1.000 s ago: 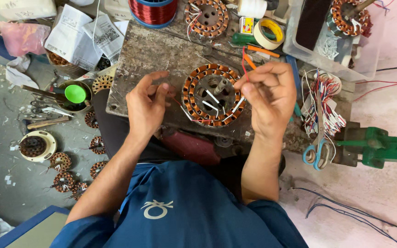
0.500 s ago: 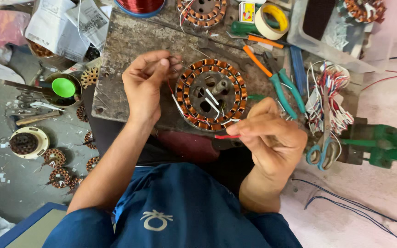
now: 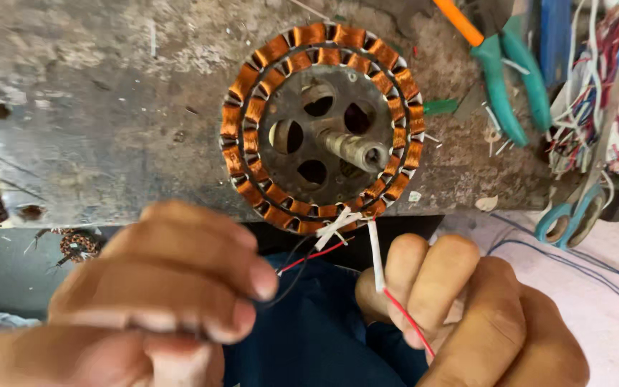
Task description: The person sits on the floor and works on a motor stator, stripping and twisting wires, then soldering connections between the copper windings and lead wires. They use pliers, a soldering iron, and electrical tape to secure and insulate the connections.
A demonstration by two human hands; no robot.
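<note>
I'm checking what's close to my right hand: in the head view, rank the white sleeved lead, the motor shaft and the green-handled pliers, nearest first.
From the right hand:
1. White sleeved lead, pinched at the fingers, just up-left.
2. Motor shaft, middle of the copper-wound stator, farther up.
3. Green-handled pliers, top right on the bench, farthest.

Wound stator (image 3: 322, 125) on workbench (image 3: 109, 107), pliers (image 3: 510, 79) to its right, wire bundle (image 3: 603, 93) and scissors (image 3: 574, 208) farther right.

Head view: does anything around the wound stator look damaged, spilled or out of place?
Nothing looks damaged. The stator lies flat on the worn bench, its copper coils even. Small wire and sleeve offcuts are scattered near the green pliers. The right hand pinches a red lead; the left hand is blurred.
</note>
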